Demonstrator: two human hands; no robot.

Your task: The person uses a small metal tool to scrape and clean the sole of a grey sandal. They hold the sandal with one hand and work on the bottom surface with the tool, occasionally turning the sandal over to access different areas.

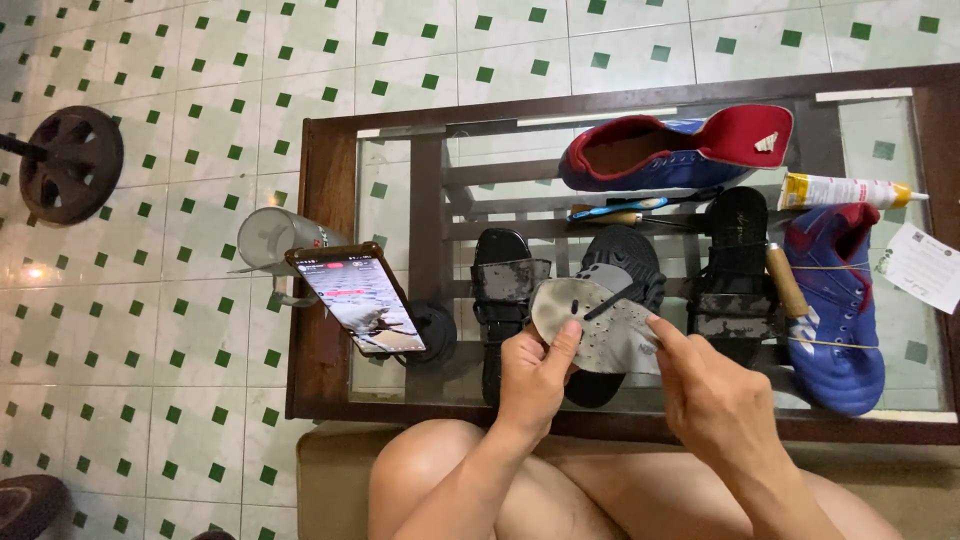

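While both work over the glass counter [400, 200], the left hand [535, 375] pinches a grey insole [590, 325] at its 8 o'clock edge; the right hand [705, 395] touches its 3 o'clock edge, fingers together. Black sandals [505, 285] lie beneath.

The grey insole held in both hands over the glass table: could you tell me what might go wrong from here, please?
1. The grey insole is pinched only at its edges by the left hand and right hand; it could slip onto the black sandal below.
2. The phone leans propped near the table edge; a nudge might topple it.
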